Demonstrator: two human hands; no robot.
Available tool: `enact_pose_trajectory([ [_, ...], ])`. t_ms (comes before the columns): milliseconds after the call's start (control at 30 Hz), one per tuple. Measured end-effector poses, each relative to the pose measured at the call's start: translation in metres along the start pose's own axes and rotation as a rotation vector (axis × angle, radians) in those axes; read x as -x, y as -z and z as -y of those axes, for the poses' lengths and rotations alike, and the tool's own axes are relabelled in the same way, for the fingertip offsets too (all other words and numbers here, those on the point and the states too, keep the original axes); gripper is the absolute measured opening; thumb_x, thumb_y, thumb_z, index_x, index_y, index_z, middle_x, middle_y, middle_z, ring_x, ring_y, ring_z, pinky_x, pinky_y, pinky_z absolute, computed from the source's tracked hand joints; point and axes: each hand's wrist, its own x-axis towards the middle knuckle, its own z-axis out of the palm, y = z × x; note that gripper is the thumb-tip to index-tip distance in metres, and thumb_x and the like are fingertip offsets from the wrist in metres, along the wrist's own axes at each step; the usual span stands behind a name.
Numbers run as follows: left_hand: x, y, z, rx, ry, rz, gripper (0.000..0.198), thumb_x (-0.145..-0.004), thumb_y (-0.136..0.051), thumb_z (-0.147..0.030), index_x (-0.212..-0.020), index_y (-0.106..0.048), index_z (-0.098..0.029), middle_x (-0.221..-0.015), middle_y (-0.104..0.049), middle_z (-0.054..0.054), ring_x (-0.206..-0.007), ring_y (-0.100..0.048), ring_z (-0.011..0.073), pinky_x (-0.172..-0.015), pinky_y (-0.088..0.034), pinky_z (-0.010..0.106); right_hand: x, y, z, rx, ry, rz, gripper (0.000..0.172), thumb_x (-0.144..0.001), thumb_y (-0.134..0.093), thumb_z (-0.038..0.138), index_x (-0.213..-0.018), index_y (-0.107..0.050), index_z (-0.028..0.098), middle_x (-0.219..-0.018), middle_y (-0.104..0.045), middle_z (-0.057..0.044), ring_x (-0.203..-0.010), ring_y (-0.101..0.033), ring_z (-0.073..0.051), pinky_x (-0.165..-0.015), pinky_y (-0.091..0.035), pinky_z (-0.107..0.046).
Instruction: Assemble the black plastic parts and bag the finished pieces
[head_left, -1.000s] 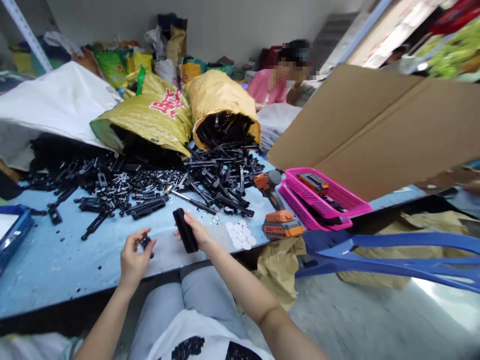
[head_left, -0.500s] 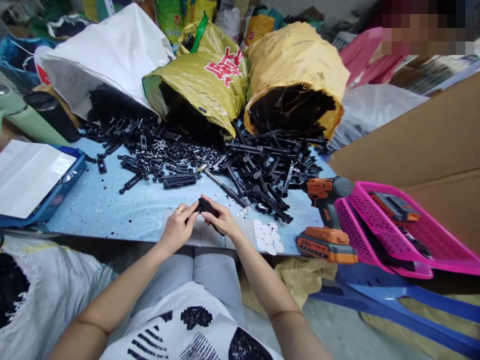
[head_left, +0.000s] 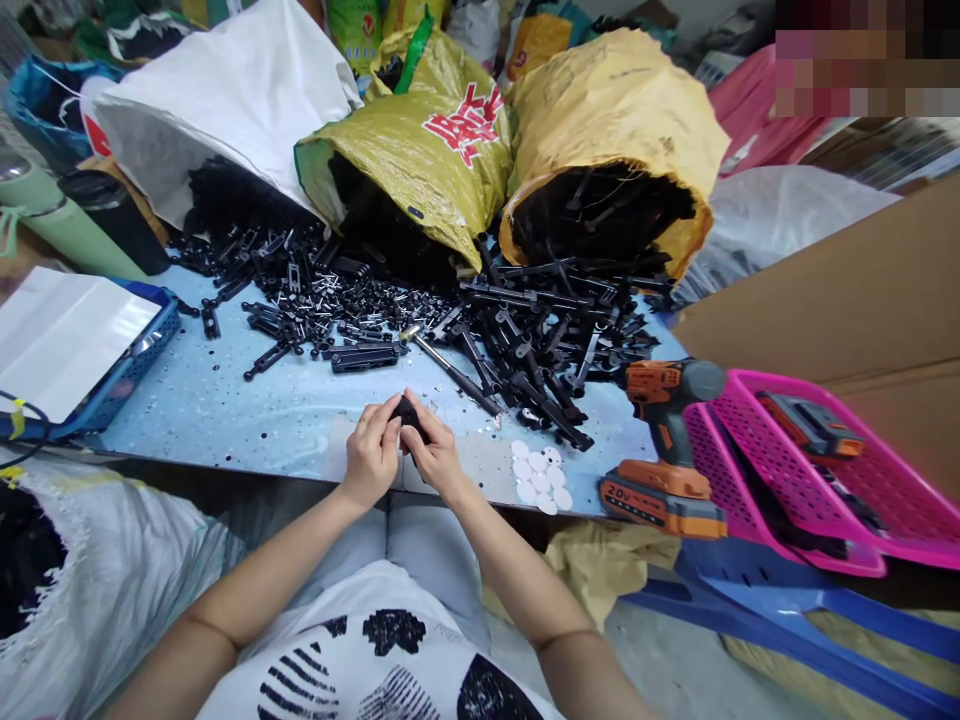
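Between my two hands, over the table's front edge, is a black plastic part (head_left: pixel 407 412), mostly covered by the fingers. My left hand (head_left: pixel 373 452) is closed on it from the left, thumb and fingertips pressed against its top end. From the other side my right hand (head_left: pixel 435 452) grips the same part. A hammer (head_left: pixel 455 372) with a dark handle lies just beyond the hands. Further back are a heap of long black parts (head_left: pixel 517 350) and a pile of small pins and black pieces (head_left: pixel 345 300).
An orange cordless drill (head_left: pixel 667 440) stands at the right, beside pink baskets (head_left: pixel 795 400). White round discs (head_left: pixel 541 478) lie near the front edge. Three open sacks line the back, among them a white sack (head_left: pixel 232 100). A blue basket (head_left: pixel 161 335) sits at the left.
The view has shifted slightly. Both hands have closed further around the black part, which now shows less than before. The hammer and heaps lie as they were.
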Motion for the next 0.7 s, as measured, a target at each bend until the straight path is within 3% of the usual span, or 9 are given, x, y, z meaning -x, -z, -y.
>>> enact_pose_trajectory([
  [100, 0.015, 0.003, 0.014, -0.103, 0.212, 0.026, 0.038, -0.095, -0.035, -0.027, -0.129, -0.047, -0.016, -0.104, -0.06, 0.012, -0.095, -0.06, 0.0203, -0.082, -0.05, 0.036, -0.019, 0.019, -0.01, 0.279, 0.017, 0.217, 0.049, -0.095, -0.032, 0.045, -0.138, -0.041, 0.024, -0.112, -0.061, -0.008, -0.087, -0.06, -0.017, -0.081, -0.049, -0.032],
  [167, 0.02, 0.008, 0.021, -0.247, 0.207, 0.141, 0.043, -0.09, -0.042, -0.023, -0.133, -0.043, -0.016, -0.113, -0.056, 0.015, -0.104, -0.057, 0.0246, -0.085, -0.049, 0.04, -0.043, 0.042, -0.021, 0.589, -0.003, 0.162, 0.048, -0.095, -0.032, 0.044, -0.134, -0.047, 0.022, -0.116, -0.06, -0.01, -0.104, -0.054, -0.022, -0.088, -0.044, -0.036],
  [267, 0.012, 0.011, 0.027, -0.4, -0.142, 0.507, 0.049, -0.082, -0.05, -0.013, -0.13, -0.048, -0.023, -0.13, -0.049, 0.012, -0.126, -0.04, 0.0303, -0.101, -0.034, 0.053, -0.085, 0.079, -0.04, 1.023, -0.178, -0.169, 0.048, -0.093, -0.038, 0.038, -0.131, -0.048, 0.012, -0.128, -0.05, -0.018, -0.116, -0.042, -0.031, -0.09, -0.038, -0.043],
  [300, 0.006, 0.011, 0.027, -0.42, -0.269, 0.626, 0.047, -0.082, -0.048, -0.011, -0.126, -0.051, -0.025, -0.128, -0.052, 0.01, -0.126, -0.04, 0.0291, -0.103, -0.03, 0.054, -0.098, 0.089, -0.045, 1.121, -0.245, -0.217, 0.045, -0.091, -0.042, 0.035, -0.125, -0.052, 0.008, -0.129, -0.049, -0.02, -0.117, -0.04, -0.033, -0.09, -0.036, -0.045],
  [400, -0.012, 0.01, 0.021, -0.496, -0.448, 0.792, 0.041, -0.084, -0.041, -0.004, -0.117, -0.057, -0.022, -0.106, -0.064, 0.007, -0.107, -0.054, 0.0221, -0.103, -0.028, 0.052, -0.117, 0.106, -0.05, 1.261, -0.285, -0.16, 0.028, -0.086, -0.046, 0.023, -0.104, -0.061, 0.007, -0.125, -0.05, -0.021, -0.118, -0.038, -0.032, -0.091, -0.033, -0.044],
  [500, -0.019, 0.015, 0.012, -0.599, -0.441, 0.798, 0.039, -0.083, -0.041, -0.004, -0.116, -0.057, -0.018, -0.095, -0.066, 0.009, -0.09, -0.057, 0.0203, -0.094, -0.036, 0.045, -0.106, 0.107, -0.039, 1.28, -0.194, -0.14, 0.023, -0.086, -0.044, 0.018, -0.103, -0.057, 0.01, -0.121, -0.054, -0.018, -0.112, -0.045, -0.027, -0.086, -0.035, -0.036],
  [567, -0.018, 0.023, 0.007, -0.628, -0.454, 0.825, 0.038, -0.082, -0.044, -0.006, -0.115, -0.058, -0.018, -0.105, -0.063, 0.011, -0.096, -0.055, 0.0231, -0.09, -0.037, 0.044, -0.088, 0.106, -0.028, 1.239, -0.224, -0.072, 0.023, -0.088, -0.043, 0.022, -0.107, -0.052, 0.013, -0.108, -0.061, -0.014, -0.097, -0.054, -0.023, -0.074, -0.037, -0.03],
  [633, -0.016, 0.029, 0.006, -0.617, -0.51, 0.87, 0.037, -0.08, -0.047, -0.008, -0.115, -0.058, -0.019, -0.116, -0.059, 0.012, -0.109, -0.05, 0.0265, -0.097, -0.031, 0.05, -0.066, 0.107, -0.017, 1.171, -0.289, 0.061, 0.025, -0.092, -0.041, 0.033, -0.109, -0.049, 0.017, -0.09, -0.065, -0.009, -0.079, -0.059, -0.021, -0.063, -0.036, -0.028],
  [700, -0.015, 0.031, 0.008, -0.594, -0.569, 0.937, 0.036, -0.082, -0.046, -0.007, -0.114, -0.058, -0.02, -0.111, -0.062, 0.009, -0.111, -0.05, 0.0259, -0.103, -0.019, 0.057, -0.046, 0.109, -0.009, 1.106, -0.314, 0.167, 0.033, -0.093, -0.038, 0.047, -0.107, -0.049, 0.019, -0.08, -0.064, -0.006, -0.071, -0.06, -0.021, -0.06, -0.035, -0.027],
])
